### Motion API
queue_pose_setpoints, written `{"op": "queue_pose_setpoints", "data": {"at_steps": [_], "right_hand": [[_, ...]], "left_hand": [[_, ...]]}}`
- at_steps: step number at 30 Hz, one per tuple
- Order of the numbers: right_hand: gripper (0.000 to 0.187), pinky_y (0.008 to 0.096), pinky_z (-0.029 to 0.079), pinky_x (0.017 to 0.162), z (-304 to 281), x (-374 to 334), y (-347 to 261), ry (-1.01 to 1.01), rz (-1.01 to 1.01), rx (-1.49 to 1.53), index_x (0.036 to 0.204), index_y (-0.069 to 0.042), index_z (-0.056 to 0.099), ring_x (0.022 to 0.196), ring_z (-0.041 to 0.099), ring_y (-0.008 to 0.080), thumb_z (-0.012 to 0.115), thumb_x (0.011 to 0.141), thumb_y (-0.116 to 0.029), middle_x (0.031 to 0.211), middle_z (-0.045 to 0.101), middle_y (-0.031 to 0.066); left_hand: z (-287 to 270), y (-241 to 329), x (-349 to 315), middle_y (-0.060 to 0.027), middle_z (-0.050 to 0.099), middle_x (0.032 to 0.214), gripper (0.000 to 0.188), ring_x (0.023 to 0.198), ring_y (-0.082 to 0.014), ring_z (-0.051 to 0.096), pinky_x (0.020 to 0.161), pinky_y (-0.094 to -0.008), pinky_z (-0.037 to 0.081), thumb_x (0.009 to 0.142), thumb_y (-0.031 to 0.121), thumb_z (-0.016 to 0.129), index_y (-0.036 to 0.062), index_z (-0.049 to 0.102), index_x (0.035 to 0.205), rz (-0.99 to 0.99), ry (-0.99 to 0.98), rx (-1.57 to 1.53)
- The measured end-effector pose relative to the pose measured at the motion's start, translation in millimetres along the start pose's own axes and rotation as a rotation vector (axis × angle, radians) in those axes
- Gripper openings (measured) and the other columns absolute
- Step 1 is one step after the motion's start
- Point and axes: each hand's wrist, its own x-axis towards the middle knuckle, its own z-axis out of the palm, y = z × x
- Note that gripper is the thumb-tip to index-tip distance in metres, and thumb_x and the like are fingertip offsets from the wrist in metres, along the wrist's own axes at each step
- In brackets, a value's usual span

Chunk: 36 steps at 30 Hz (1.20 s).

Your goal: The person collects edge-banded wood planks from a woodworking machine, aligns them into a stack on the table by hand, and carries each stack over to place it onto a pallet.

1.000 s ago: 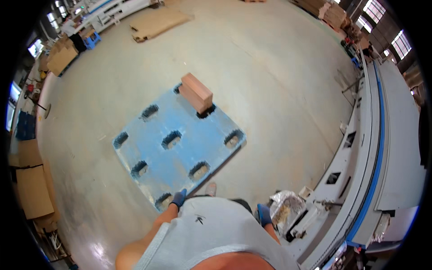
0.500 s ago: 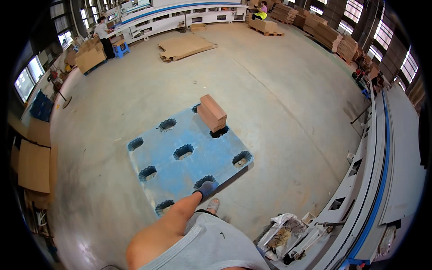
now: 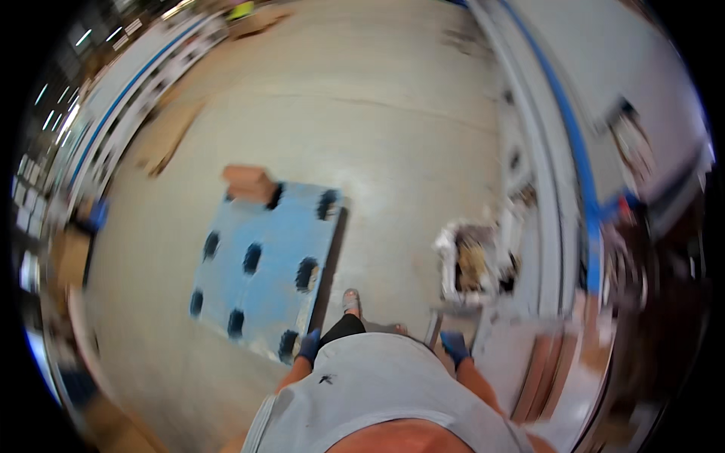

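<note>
My left hand (image 3: 308,346), in a blue glove, hangs beside my thigh close to the near right corner of the blue plastic pallet (image 3: 276,226). My right hand (image 3: 455,346), gloved in blue too, is low at my right side, near a grey-edged panel or frame (image 3: 453,321). Motion smears the fingers of both hands, and no held thing can be made out in either. On the far edge of the pallet sits a small stack of brown cardboard boxes (image 3: 249,183). Dark recesses dot the pallet's top.
A long machine bed with a blue stripe (image 3: 570,136) runs along the right. Beside it stands a white-lined bin with scraps (image 3: 472,264). Reddish-brown boards (image 3: 542,374) lie at lower right. Flat cardboard (image 3: 175,136) rests on the floor at far left.
My view has swung to the right, so the pallet now appears turned and further left. My left hand has come back from over the pallet to my side. My right hand has come into clear view.
</note>
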Motion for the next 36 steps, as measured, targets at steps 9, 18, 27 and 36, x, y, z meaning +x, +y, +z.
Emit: {"op": "queue_pose_setpoints", "data": {"at_steps": [9,18,27,36], "right_hand": [[0.033,0.0426,0.042,0.062,-29.1,-20.0,-55.7,0.371,0.811,0.855,0.078,0.0,0.061,0.063,0.05,0.0246,0.059,0.085,-0.033,0.069,0.058,0.0184],[0.013,0.0472,0.049,0.066,-113.7,-73.1,-180.9,0.691,0.696,0.592,0.09,-0.003,0.061,0.075,0.061,0.0439,0.061,0.088,-0.016,0.083,0.063,0.024],[0.048,0.048,0.046,0.091,-159.5,-148.2,-192.1,0.835,0.99,0.041,0.129,-0.006,0.059,0.108,0.058,0.0394,0.065,0.083,-0.019,0.119,0.059,0.0192],[0.053,0.0547,0.039,0.102,-123.0,-221.1,-192.3,0.633,1.161,-0.179,0.132,-0.005,0.059,0.121,0.051,0.0432,0.061,0.086,-0.03,0.128,0.055,0.0253]], "left_hand": [[-13.2,18.3,10.2,-0.0187,0.063,0.099,0.041,0.092,-0.0304,0.063,0.076,-0.0498,0.05,0.095,0.038,0.056,0.0044,0.054,0.119,0.04,-0.399,-0.081],[-43.2,66.8,61.2,-0.0118,0.06,0.126,0.06,0.106,-0.031,0.06,0.087,-0.0496,0.048,0.095,0.044,0.058,0.0096,0.047,0.142,-0.566,-0.377,-0.981],[-12.9,-27.9,-10.2,-0.0042,0.066,0.093,0.024,0.079,-0.0241,0.06,0.073,-0.0403,0.05,0.096,0.034,0.061,0.0144,0.067,0.109,-0.335,-0.529,-0.674],[-26.8,-51.2,-33.9,-0.0083,0.067,0.094,0.021,0.078,-0.0284,0.063,0.069,-0.0418,0.051,0.093,0.03,0.066,0.0115,0.064,0.103,0.103,-0.515,-0.067]]}}
